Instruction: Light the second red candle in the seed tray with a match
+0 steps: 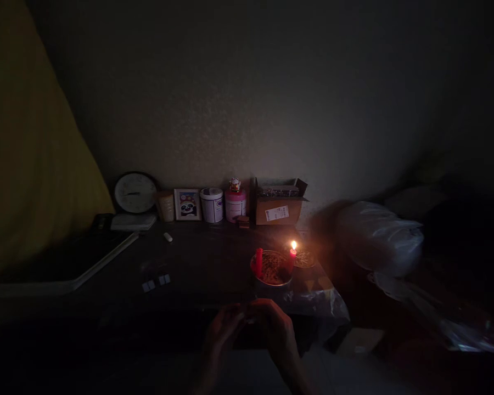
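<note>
My left hand (227,323) and my right hand (275,319) meet at the front edge of the dark table (206,263). The fingers of both are bent and closed together; a small pale spot shows between them, too dim to name. Just beyond them stands a round metal bowl (270,283) filled with brownish grains. Two red candles rise upright from it: an unlit candle (259,262) on the left and a burning candle (292,259) on the right, whose flame (293,245) is the main light.
Along the wall stand a round clock (135,192), a framed panda picture (187,205), a white tub (212,206), a pink-lidded tub (235,207) with a figurine, and an open cardboard box (278,212). A clear plastic sheet (329,302) covers the table's right corner. Plastic bags (379,236) lie right.
</note>
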Demonstrator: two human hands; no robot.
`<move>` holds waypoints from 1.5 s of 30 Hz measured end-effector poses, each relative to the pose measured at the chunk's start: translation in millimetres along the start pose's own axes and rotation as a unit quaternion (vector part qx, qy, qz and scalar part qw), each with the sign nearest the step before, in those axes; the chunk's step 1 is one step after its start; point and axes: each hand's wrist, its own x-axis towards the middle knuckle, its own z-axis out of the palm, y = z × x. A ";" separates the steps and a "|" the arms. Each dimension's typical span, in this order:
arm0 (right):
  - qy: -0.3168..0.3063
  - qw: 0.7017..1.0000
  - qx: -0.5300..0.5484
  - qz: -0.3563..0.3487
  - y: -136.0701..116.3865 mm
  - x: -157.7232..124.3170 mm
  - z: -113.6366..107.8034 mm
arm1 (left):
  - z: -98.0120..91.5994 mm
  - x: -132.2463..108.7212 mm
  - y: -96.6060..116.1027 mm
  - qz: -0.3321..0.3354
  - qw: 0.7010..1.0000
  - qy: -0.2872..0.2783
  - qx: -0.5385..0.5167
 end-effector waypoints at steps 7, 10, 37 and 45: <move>0.018 0.999 0.009 0.031 -1.0 -0.2 1.2 | 10.2 -7.8 6.9 -0.003 1.000 -0.018 -0.020; 0.017 0.998 0.019 0.051 -1.8 0.2 0.4 | 16.4 -8.3 9.3 -0.001 1.000 0.005 -0.031; 0.092 0.976 -0.157 -0.117 4.2 7.8 -14.9 | 22.7 -4.8 6.5 0.040 0.998 0.005 -0.044; 0.153 0.982 -0.113 -0.009 15.5 13.0 -31.0 | 14.7 -3.5 9.7 0.025 0.998 0.024 -0.047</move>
